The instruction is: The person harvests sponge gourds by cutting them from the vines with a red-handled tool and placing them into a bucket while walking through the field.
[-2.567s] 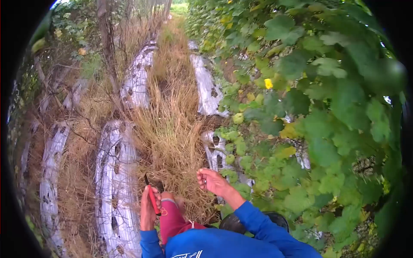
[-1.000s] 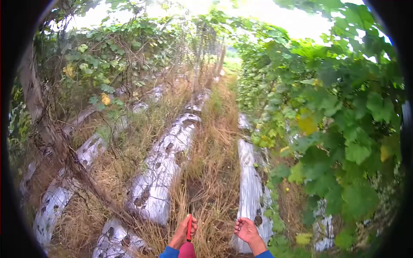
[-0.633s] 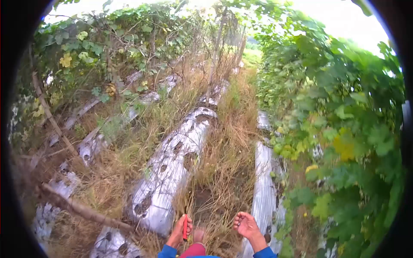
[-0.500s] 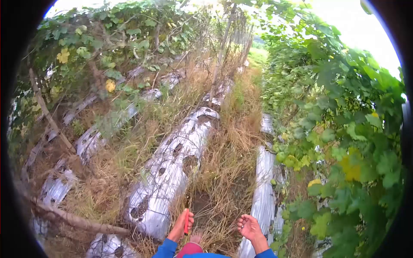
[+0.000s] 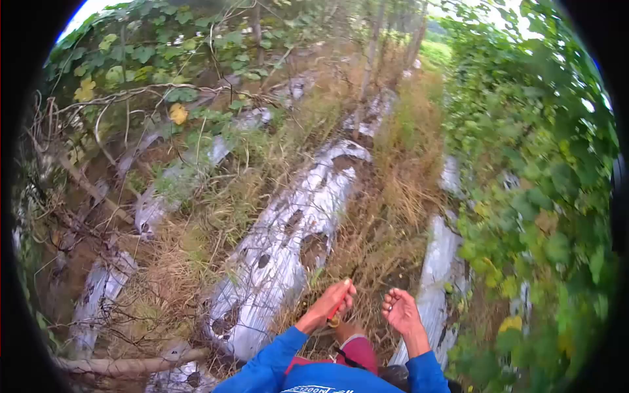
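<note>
My left hand (image 5: 331,304), in front of my body, is closed around a slim red-handled tool (image 5: 336,309). A yellowish part shows at its lower end; the kind of tool I cannot tell. To the right, my right hand (image 5: 403,313) is raised with its palm side toward me. Its fingers are loosely bent and somewhat apart, with a dark band on one finger and nothing visible in them. Both hands are over dry grass (image 5: 367,265) between two plastic-covered rows. The torn silvery plastic mulch (image 5: 278,262) lies ahead and left of my left hand.
Leafy vines (image 5: 537,196) form a green wall along the right, beside another strip of plastic (image 5: 434,268). Bare twining stems (image 5: 131,95) and a fallen pole (image 5: 131,365) lie to the left. Upright posts (image 5: 370,59) stand farther up the row.
The view has shifted, so the rows and vines sit farther right and the ground nearer. Both hands have come up higher in view and slightly closer together. The left hand keeps the red-handled tool.
</note>
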